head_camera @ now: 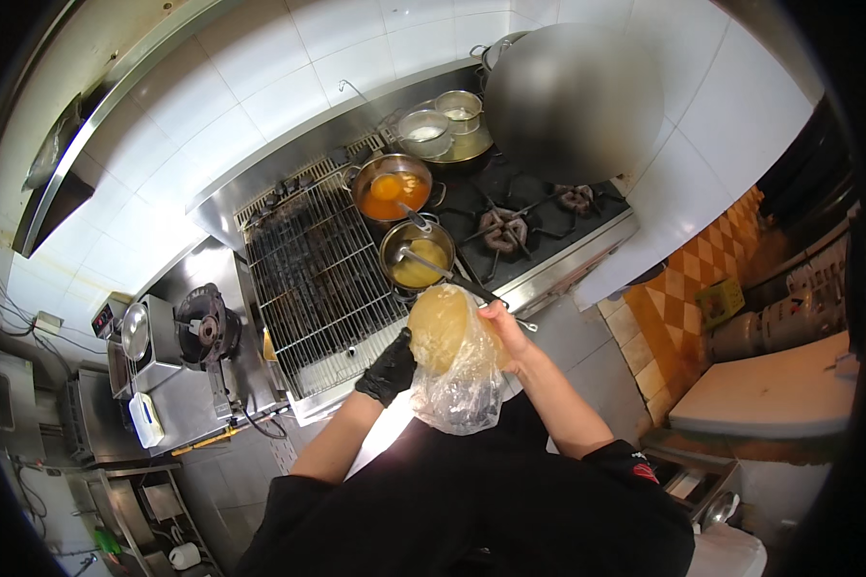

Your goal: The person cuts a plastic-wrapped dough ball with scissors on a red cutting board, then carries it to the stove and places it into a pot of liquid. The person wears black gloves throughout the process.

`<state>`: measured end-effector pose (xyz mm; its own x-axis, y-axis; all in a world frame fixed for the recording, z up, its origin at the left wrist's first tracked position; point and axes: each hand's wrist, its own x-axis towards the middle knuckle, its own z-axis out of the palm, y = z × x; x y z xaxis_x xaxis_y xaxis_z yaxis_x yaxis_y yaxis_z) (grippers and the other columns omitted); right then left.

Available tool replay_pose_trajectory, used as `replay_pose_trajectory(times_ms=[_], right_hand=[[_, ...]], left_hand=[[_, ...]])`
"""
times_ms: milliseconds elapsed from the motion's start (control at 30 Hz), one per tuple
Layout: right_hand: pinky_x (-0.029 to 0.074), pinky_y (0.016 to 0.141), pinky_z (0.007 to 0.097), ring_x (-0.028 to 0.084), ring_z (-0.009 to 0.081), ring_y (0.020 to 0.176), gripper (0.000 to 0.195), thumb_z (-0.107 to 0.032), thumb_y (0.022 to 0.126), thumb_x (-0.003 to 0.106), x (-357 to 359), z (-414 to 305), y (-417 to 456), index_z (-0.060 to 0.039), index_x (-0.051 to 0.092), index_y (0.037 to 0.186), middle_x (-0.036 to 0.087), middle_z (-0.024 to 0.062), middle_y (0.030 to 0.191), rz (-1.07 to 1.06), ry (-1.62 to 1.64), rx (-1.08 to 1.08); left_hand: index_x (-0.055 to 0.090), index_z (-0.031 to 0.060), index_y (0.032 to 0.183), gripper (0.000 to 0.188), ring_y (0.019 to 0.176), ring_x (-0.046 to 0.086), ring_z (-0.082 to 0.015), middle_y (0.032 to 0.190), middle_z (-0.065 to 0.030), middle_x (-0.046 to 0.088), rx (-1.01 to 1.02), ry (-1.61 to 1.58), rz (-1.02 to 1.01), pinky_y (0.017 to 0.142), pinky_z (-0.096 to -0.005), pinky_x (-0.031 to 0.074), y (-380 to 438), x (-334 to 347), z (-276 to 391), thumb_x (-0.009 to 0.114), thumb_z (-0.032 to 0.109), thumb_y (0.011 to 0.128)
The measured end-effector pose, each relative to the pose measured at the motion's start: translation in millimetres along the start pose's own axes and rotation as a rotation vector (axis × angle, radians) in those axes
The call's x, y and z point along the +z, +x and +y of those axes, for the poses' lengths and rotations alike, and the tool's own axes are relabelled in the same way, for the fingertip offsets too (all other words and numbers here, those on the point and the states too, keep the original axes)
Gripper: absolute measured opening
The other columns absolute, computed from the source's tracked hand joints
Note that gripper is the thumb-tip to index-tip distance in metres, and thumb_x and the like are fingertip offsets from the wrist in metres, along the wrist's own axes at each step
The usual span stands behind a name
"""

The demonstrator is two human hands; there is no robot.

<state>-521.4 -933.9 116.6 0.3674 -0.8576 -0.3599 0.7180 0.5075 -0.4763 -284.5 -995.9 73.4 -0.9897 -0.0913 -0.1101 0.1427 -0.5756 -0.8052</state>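
A rounded, pale yellow mass in a clear plastic bag (444,332) is held between both hands over the stove's front edge. My left hand (390,371), in a black glove, grips its left side. Bare, my right hand (506,333) holds the right side of the bag. Just beyond the bag sits a steel pot (451,241) with yellowish contents and a long-handled utensil resting in it. Behind that, a larger pot (357,189) contains orange liquid and a ladle (410,213). What the mass in the bag is, I cannot tell.
A barred grill (317,281) lies left of the pots. To the right are gas burners (504,231). Clear containers (424,133) stand in a wide pan at the back. A white board (765,393) is at the far right, near gas cylinders (794,317).
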Motion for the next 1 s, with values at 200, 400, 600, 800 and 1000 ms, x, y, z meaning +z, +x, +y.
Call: replay_pose_trajectory(times_ms=[200, 400, 600, 800, 1000], right_hand=[[0.052, 0.082, 0.0349, 0.061, 0.0191, 0.099, 0.051, -0.043, 0.087, 0.054, 43.8, -37.6, -10.4, -0.0046, 0.057, 0.121, 0.06, 0.0107, 0.119, 0.187, -0.476, 0.086], [0.048, 0.09, 0.0313, 0.06, 0.0184, 0.104, 0.062, -0.058, 0.095, 0.042, 96.1, -73.9, -17.4, -0.0041, 0.06, 0.12, 0.063, 0.0086, 0.111, 0.255, -0.636, 0.028], [0.04, 0.098, 0.041, 0.052, 0.0237, 0.117, 0.087, -0.072, 0.092, 0.016, 110.3, -75.7, -40.3, -0.0025, 0.056, 0.127, 0.061, 0.012, 0.12, 0.621, -0.839, -0.814], [0.041, 0.087, 0.0323, 0.053, 0.015, 0.098, 0.052, -0.047, 0.088, 0.057, 140.0, 44.2, -38.0, 0.0003, 0.056, 0.109, 0.057, 0.0069, 0.103, 0.518, -0.763, -1.286], [0.043, 0.074, 0.0241, 0.054, 0.0079, 0.08, 0.025, -0.005, 0.078, 0.071, 175.9, 43.2, -25.3, -0.0006, 0.06, 0.1, 0.059, 0.0, 0.086, 0.645, -0.833, -1.166]], left_hand=[[0.04, 0.007, 0.141, 0.077, 0.122, 0.051, -0.03, 0.136, -0.0133, 0.051, 0.807, 1.22, 0.055, 0.106, -0.0423, 0.04, 21.7, -2.4, -45.3, 0.07, 0.04, 0.078], [0.041, 0.0073, 0.139, 0.074, 0.123, 0.05, -0.0322, 0.133, -0.0143, 0.052, 0.81, 1.05, -0.167, 0.106, -0.0467, 0.041, 22.9, 37.0, -90.5, 0.071, 0.036, 0.077], [0.038, 0.0097, 0.141, 0.075, 0.126, 0.048, -0.0329, 0.137, -0.014, 0.049, 0.891, 1.017, -0.242, 0.107, -0.0491, 0.038, 15.0, 69.1, -117.2, 0.067, 0.043, 0.081], [0.036, 0.0059, 0.142, 0.067, 0.127, 0.047, -0.0313, 0.138, -0.015, 0.048, 1.008, 1.023, -0.37, 0.107, -0.0482, 0.039, 14.6, 92.4, -146.1, 0.063, 0.035, 0.087], [0.039, 0.0008, 0.139, 0.062, 0.123, 0.052, -0.0283, 0.134, -0.015, 0.052, 1.045, 1.11, -0.391, 0.106, -0.0438, 0.04, 1.6, 94.8, -164.5, 0.06, 0.033, 0.091]])
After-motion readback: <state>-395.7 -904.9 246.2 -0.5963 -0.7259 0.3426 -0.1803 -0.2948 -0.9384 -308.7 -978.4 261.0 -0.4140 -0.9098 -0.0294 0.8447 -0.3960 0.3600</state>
